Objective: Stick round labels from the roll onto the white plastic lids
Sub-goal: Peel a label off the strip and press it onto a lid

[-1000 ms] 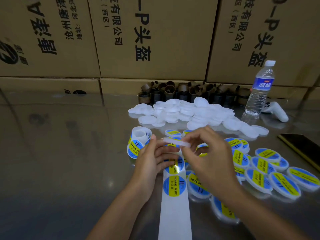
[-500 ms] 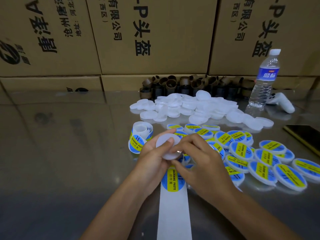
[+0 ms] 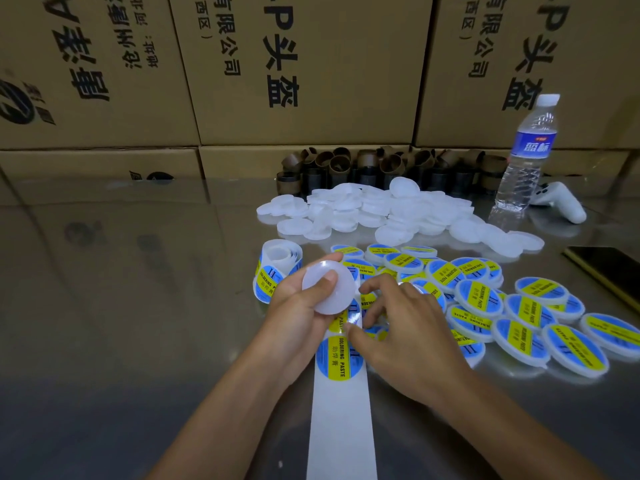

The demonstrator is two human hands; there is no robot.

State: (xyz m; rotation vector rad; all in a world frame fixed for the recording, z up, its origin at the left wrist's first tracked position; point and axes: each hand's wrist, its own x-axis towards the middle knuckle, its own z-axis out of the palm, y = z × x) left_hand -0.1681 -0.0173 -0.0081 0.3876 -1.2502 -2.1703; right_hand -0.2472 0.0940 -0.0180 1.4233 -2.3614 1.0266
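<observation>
left hand [image 3: 298,313] grips blank lid [image 3: 329,289] over the strip [image 3: 341,427], mid-counter; right hand [image 3: 408,337] picks at a label [image 3: 353,315], pinch unclear; risk: label creases or lands off-centre, since lid hides it

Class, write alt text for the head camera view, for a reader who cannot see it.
A person's left hand holds a blank white lid while the right hand touches a blue-and-yellow label on the backing strip. Labelled lids lie to the right, unlabelled lids behind, before cardboard boxes.
</observation>
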